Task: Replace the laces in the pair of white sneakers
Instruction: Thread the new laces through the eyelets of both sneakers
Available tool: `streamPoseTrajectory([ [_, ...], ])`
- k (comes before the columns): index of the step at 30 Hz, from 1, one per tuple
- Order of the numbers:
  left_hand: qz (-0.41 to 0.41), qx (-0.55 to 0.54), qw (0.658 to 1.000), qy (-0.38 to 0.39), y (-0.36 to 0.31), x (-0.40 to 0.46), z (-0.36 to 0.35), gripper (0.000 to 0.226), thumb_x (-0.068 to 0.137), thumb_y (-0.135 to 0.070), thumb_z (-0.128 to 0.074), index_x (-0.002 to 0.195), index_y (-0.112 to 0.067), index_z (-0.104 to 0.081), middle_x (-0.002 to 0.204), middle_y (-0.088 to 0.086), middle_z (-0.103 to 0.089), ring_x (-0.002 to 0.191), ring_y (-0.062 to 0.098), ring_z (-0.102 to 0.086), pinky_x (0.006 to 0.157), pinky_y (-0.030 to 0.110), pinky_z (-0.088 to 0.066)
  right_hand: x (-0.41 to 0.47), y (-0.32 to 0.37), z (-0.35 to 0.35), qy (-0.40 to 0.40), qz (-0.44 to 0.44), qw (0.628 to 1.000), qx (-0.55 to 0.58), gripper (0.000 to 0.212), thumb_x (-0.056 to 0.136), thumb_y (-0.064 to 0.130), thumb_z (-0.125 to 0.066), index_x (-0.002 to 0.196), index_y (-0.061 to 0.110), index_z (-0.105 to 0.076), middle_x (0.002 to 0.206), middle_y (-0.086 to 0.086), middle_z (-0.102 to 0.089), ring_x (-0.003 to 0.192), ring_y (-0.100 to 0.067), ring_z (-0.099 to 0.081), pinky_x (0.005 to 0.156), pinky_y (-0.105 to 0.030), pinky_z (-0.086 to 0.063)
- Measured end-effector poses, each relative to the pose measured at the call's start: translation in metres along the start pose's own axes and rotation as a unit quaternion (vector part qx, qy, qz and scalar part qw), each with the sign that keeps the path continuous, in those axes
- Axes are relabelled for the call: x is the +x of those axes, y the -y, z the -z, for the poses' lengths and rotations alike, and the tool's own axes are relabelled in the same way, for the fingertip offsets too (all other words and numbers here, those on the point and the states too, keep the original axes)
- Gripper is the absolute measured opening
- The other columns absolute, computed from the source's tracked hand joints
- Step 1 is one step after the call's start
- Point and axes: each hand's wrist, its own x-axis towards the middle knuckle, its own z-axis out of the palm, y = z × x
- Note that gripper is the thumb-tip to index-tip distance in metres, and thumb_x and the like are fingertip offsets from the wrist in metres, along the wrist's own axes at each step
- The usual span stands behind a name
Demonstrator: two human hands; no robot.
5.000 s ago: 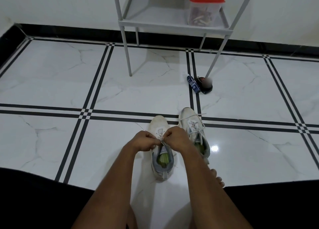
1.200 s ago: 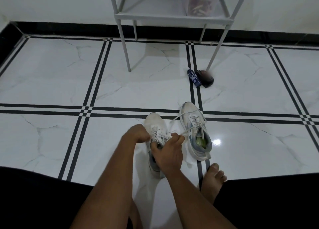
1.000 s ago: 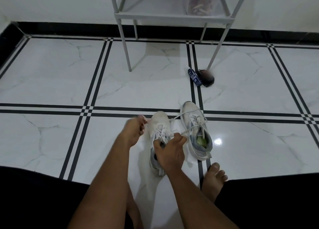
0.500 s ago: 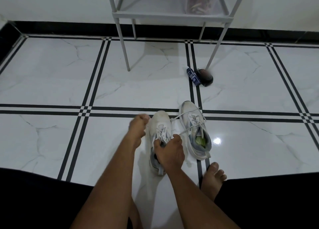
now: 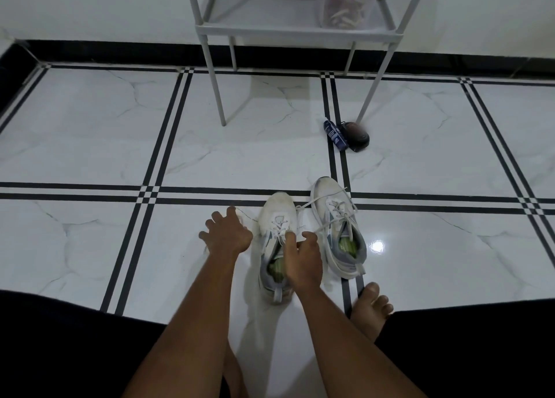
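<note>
White marble-look floor tiles point(image 5: 90, 145) with black double lines run up to a dark skirting, where a grey metal rack point(image 5: 294, 31) holds a red-lidded tub point(image 5: 348, 4), and a small dark object point(image 5: 356, 132) lies by one leg. The two white sneakers stand side by side, toes away: the left sneaker point(image 5: 277, 217) and the right sneaker point(image 5: 333, 205), its loose lace point(image 5: 327, 199) trailing across. The left hand point(image 5: 226, 234) hovers spread, holding nothing, just beside the left sneaker, while the right hand point(image 5: 303, 262) pinches at that shoe's laces over the tongue.

One view only, head-worn, looking forward and steeply down over both forearms onto the tiled floor point(image 5: 90, 145). It sits close above the white sneakers point(image 5: 277, 238), while the metal rack point(image 5: 295, 32) stands farther off, its top cropped, probably by the frame edge.
</note>
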Motion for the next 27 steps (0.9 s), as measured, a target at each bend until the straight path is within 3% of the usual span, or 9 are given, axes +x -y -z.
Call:
streamPoseTrajectory([
  [3,-0.077,-0.105,0.991,0.011,-0.001,0.002,-0.001,0.049,0.092,-0.038,-0.061,0.14,-0.032,-0.054,0.141,0.005,-0.049,0.133,0.029,-0.048,0.108,0.048,-0.043,0.002,-0.002,0.004,0.022,-0.003,0.999,0.025,0.065,0.092,0.065,-0.045,0.137,0.019,-0.054,0.113,0.0,-0.071,0.109,-0.026,-0.067,0.094,-0.043,-0.053],
  [6,-0.17,-0.102,0.979,0.035,-0.006,-0.001,-0.005,0.03,0.088,-0.041,-0.072,0.117,-0.04,-0.069,0.134,-0.003,-0.053,0.129,0.022,-0.049,0.106,0.044,-0.043,-0.006,-0.005,0.006,0.026,0.036,0.998,0.037,0.059,0.093,0.058,-0.047,0.137,0.02,-0.055,0.126,-0.002,-0.062,0.12,-0.027,-0.059,0.096,-0.042,-0.048],
  [8,-0.179,-0.074,0.98,0.032,-0.01,-0.007,-0.008,0.021,0.088,-0.044,-0.075,0.108,-0.036,-0.074,0.128,-0.004,-0.059,0.124,0.022,-0.054,0.104,0.043,-0.044,-0.014,-0.011,0.005,0.041,0.069,0.997,0.011,0.073,0.085,0.063,-0.049,0.144,0.021,-0.05,0.134,-0.003,-0.055,0.126,-0.027,-0.053,0.099,-0.043,-0.048],
  [12,-0.159,-0.066,0.984,0.04,-0.009,-0.01,-0.011,0.016,0.093,-0.044,-0.069,0.097,-0.029,-0.072,0.109,-0.01,-0.069,0.11,0.02,-0.061,0.099,0.039,-0.042,-0.024,-0.021,0.001,0.064,0.113,0.989,-0.066,0.103,0.071,0.074,-0.065,0.155,0.022,-0.035,0.144,-0.002,-0.047,0.133,-0.025,-0.049,0.1,-0.045,-0.052],
  [15,-0.117,-0.178,0.975,0.061,-0.009,0.001,-0.001,0.015,0.09,-0.04,-0.072,0.083,-0.026,-0.072,0.085,-0.011,-0.074,0.092,0.018,-0.07,0.087,0.036,-0.054,-0.018,-0.018,0.0,0.057,0.117,0.987,-0.099,0.101,0.071,0.072,-0.069,0.152,0.022,-0.036,0.142,-0.001,-0.045,0.132,-0.026,-0.049,0.097,-0.044,-0.052],
  [17,-0.103,-0.222,0.967,0.069,-0.015,0.005,0.02,0.026,0.094,-0.04,-0.072,0.081,-0.018,-0.075,0.074,-0.007,-0.076,0.081,0.017,-0.073,0.074,0.03,-0.054,-0.015,-0.015,0.0,0.054,0.115,0.986,-0.111,0.1,0.071,0.071,-0.068,0.152,0.023,-0.036,0.142,-0.002,-0.044,0.132,-0.027,-0.049,0.095,-0.044,-0.051],
  [21,-0.056,-0.141,0.975,0.163,-0.023,0.001,0.065,0.043,0.1,-0.047,-0.064,0.092,-0.006,-0.074,0.076,0.001,-0.077,0.062,0.018,-0.072,0.052,0.021,-0.049,-0.01,-0.011,0.003,0.073,0.099,0.985,-0.124,0.101,0.071,0.073,-0.067,0.154,0.023,-0.035,0.142,-0.003,-0.041,0.134,-0.029,-0.047,0.098,-0.045,-0.05],
  [24,0.002,-0.131,0.95,0.283,-0.029,-0.009,0.088,0.042,0.1,-0.049,-0.065,0.101,-0.007,-0.068,0.086,0.004,-0.078,0.07,0.02,-0.076,0.066,0.029,-0.058,-0.009,-0.004,0.008,0.04,0.106,0.985,-0.127,0.105,0.068,0.068,-0.069,0.153,0.017,-0.034,0.141,-0.005,-0.037,0.13,-0.03,-0.044,0.1,-0.046,-0.05],
  [27,0.01,-0.324,0.876,0.356,-0.043,-0.016,0.104,0.039,0.102,-0.049,-0.063,0.104,-0.009,-0.064,0.1,0.009,-0.08,0.094,0.027,-0.079,0.079,0.037,-0.065,-0.006,0.012,0.012,-0.043,0.176,0.979,-0.092,0.076,0.067,0.048,-0.066,0.135,0.019,-0.049,0.129,-0.001,-0.048,0.12,-0.023,-0.044,0.098,-0.042,-0.044],
])
